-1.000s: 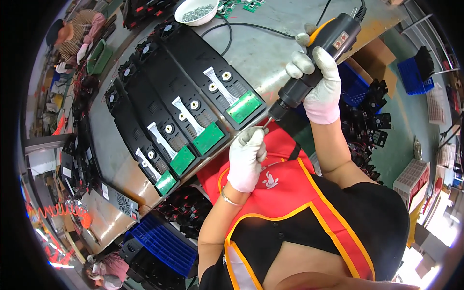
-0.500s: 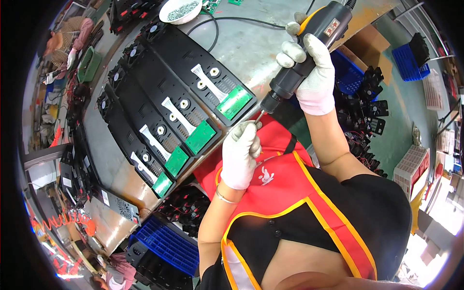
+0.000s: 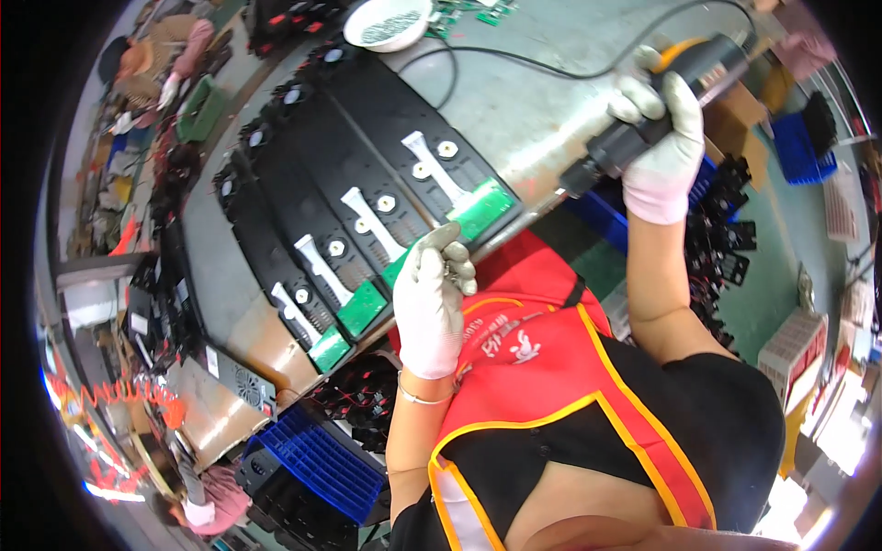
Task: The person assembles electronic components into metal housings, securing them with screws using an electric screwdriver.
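My right hand [image 3: 663,170] in a white glove is wrapped round a black electric screwdriver [image 3: 610,147], its tip pointing down and left over the table's front edge. My gloved left hand [image 3: 430,298] has its fingers curled, with small dark bits, too blurred to name, at the fingertips. It is in front of a row of black panels [image 3: 317,156] and covers part of one green circuit board [image 3: 395,268]. Other green circuit boards [image 3: 484,209] lie on the panels' near ends, each with a white ribbon cable [image 3: 432,165] and pale round nuts [image 3: 446,149] beside it.
A white bowl of small metal screws [image 3: 390,26] stands at the back of the metal table [image 3: 533,101]. The tool's black cord [image 3: 560,69] crosses behind. Blue crates [image 3: 322,464] and black parts lie below and right. Co-workers [image 3: 175,55] are at the left.
My right hand has drawn the screwdriver up and right, away from my left hand. My left hand has shifted slightly left and up toward the boards. The view has moved a little.
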{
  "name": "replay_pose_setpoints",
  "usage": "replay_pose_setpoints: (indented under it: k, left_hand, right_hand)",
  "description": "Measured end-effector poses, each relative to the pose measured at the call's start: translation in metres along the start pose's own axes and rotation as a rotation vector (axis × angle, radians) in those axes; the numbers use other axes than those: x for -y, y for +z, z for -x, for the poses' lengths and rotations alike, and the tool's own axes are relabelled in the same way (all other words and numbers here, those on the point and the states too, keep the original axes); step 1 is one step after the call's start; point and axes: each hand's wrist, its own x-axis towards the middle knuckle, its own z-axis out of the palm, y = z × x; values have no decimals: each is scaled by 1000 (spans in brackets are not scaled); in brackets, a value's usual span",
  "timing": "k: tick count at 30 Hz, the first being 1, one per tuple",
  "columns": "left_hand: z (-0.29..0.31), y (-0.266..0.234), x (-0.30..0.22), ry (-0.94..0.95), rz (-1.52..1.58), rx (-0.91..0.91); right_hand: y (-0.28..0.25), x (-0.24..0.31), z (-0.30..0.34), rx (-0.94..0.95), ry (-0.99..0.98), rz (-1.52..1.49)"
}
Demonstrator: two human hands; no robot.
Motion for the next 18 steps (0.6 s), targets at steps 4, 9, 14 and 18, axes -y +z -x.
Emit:
replay_pose_setpoints:
  k: [4, 9, 14, 18]
  left_hand:
    - [-11, -5, -15, 61, 126, 72]
    - [-26, -11, -29, 10, 43, 190]
    - [-30, 13, -30, 163, -942, -30]
    - [-40, 18, -20, 342, -1434, -34]
  right_hand:
    - [-13, 8, -2, -6, -46, 74]
    - [-9, 8, 0, -21, -82, 109]
    - [-3, 4, -1, -1, -86, 177]
    - [2, 1, -2, -4, -84, 217]
